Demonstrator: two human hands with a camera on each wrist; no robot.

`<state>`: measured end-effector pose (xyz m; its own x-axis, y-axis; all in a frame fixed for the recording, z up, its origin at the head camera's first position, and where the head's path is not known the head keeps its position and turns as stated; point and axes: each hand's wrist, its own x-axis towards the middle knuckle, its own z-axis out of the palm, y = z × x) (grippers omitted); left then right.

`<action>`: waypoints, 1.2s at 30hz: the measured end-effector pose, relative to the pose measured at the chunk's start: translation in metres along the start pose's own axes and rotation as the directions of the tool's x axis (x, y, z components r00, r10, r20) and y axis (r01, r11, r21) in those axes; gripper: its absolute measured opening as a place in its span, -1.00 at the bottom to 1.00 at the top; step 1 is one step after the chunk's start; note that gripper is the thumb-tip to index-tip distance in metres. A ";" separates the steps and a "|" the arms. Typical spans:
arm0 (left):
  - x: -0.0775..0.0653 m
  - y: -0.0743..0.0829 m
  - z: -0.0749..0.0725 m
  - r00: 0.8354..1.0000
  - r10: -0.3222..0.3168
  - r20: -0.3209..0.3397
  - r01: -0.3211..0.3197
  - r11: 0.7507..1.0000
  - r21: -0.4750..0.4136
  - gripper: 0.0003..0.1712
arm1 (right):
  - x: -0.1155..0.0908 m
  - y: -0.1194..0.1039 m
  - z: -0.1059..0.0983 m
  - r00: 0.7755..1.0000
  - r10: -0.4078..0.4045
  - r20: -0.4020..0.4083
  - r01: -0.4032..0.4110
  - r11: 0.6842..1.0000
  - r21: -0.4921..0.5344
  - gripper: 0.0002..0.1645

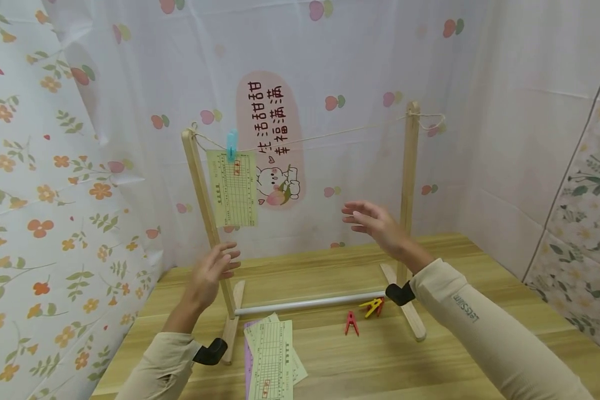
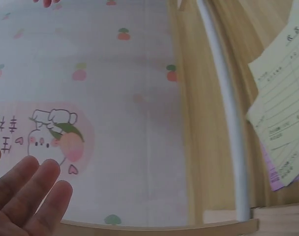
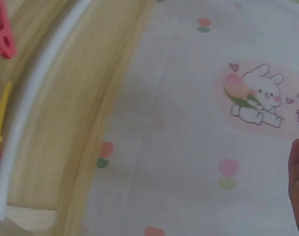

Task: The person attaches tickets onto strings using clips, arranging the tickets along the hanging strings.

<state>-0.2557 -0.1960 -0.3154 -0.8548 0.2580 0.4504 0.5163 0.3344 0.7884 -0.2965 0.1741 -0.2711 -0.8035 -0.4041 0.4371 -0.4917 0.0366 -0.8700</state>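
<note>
Right sleeve (image 1: 500, 330): lower right.
Loose slips (image 1: 275, 355): desk (image 1: 380, 361), bottom centre.
Hung slip (image 1: 236, 197): left of centre, blue clip (image 1: 231, 145).
Left hand (image 1: 206, 276), right hand (image 1: 379, 226): grip relaxed, empty.
Line (image 1: 340, 133): seemingly between hangings; next calls for slip, red peg (image 1: 351, 322).

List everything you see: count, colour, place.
Table: one, tan, below
Posts: two, tan, left and right
String: one, cream, between posts
Blue clip: one, blue, on string
Hanging slip: one, pale green, in blue clip
Bar: one, white, low between posts
Paper pile: one, green and purple, by left post
Red clips: two, red, right of pile
Yellow clip: one, yellow, overlapping a red clip
Patterned sheets: several, mostly white, background
Wrist devices: two, black, wrists
Sleeves: two, beige, forearms
Left hand, right hand: one each, by posts
</note>
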 end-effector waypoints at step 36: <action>-0.051 -0.071 0.065 0.979 -0.165 0.122 0.122 0.947 0.299 -0.63 | -0.068 0.107 0.010 0.962 0.273 0.010 -0.272 0.961 -0.053 -0.43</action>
<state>-0.2459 -0.1744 -0.4214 -0.9151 0.3084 0.2598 0.4004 0.6187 0.6760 -0.2911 0.1963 -0.3963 -0.9036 -0.3883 0.1808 -0.2717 0.1933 -0.9428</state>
